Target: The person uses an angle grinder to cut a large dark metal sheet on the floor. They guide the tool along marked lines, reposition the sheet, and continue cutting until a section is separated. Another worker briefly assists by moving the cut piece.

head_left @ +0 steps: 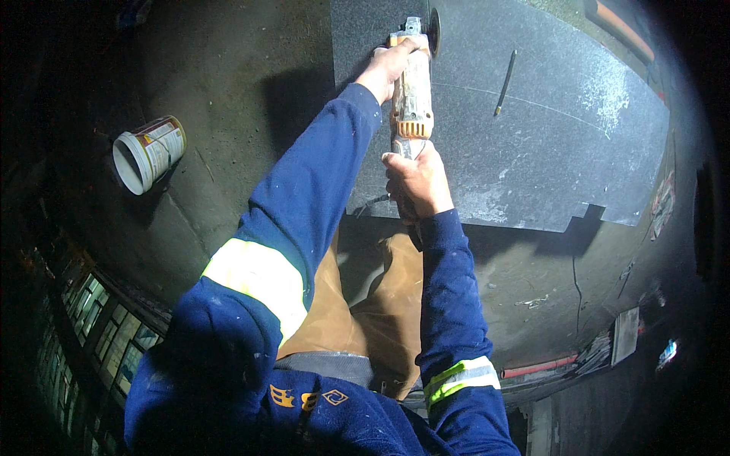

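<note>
Both my hands grip a dusty orange and grey angle grinder (413, 91), its body pointing away from me. My left hand (388, 68) is wrapped round the front of the body, near the gear head. Further back, my right hand (420, 180) closes round the rear handle. The cutting disc (434, 33) stands on edge at the right of the head, over a dark grey slab (525, 159). Whether the disc touches the slab I cannot tell. A thin pale line curves across the slab, and a pencil (505, 83) lies on it to the right of the grinder.
A white bucket (133, 163) lies on its side on the concrete floor at the left. The slab has a notched near right corner. An orange pipe (623, 30) runs beyond its far right edge. Boards and a red pipe (540, 366) lie at the lower right.
</note>
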